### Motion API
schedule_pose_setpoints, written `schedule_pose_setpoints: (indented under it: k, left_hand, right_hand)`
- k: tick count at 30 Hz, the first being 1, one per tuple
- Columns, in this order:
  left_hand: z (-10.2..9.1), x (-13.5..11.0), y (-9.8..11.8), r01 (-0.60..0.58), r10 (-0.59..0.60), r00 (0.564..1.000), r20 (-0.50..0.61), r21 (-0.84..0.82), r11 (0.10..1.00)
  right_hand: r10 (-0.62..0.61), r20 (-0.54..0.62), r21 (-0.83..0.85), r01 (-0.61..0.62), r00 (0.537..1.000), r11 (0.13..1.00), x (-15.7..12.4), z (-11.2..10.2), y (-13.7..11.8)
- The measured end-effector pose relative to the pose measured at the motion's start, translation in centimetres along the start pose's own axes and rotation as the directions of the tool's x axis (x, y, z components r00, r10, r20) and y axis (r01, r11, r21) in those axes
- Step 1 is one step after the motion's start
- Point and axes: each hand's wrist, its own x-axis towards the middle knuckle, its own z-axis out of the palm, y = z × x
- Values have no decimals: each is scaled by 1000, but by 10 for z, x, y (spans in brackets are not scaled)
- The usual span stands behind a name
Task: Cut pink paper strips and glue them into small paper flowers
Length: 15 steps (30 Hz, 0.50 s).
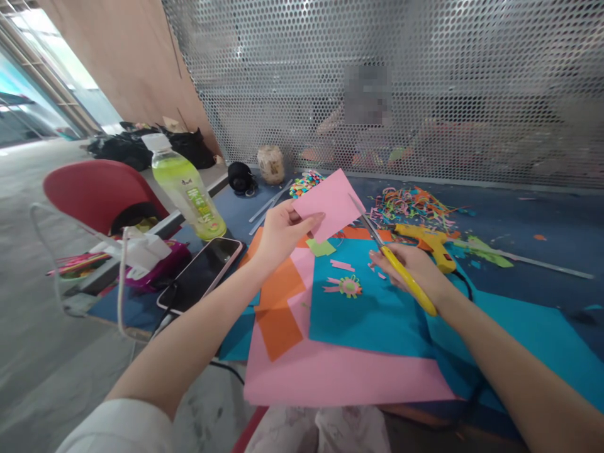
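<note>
My left hand pinches a pink paper sheet by its lower left part, thumb on top, and holds it above the table. Yellow-handled scissors are gripped in my right hand. Their blades point up and left, at the right edge of the pink sheet. Below, on a blue paper sheet, lies a small paper rosette in green and pink with two pink tails. Pink paper strips lie just above it, and a green paper piece sits under the held sheet.
A yellow glue gun lies right of my right hand, near a paper-shred pile. At left stand a drink bottle, a phone and a purple tissue box. A perforated metal panel closes off the back.
</note>
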Motion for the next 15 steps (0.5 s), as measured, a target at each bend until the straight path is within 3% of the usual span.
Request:
schedule_pose_setpoints:
  k: [15]
  left_hand:
    - [1, -1, -2, 16, -17, 999, 30, 34, 999]
  right_hand:
    - [-18, -33, -28, 17, 999, 999, 0, 3, 7]
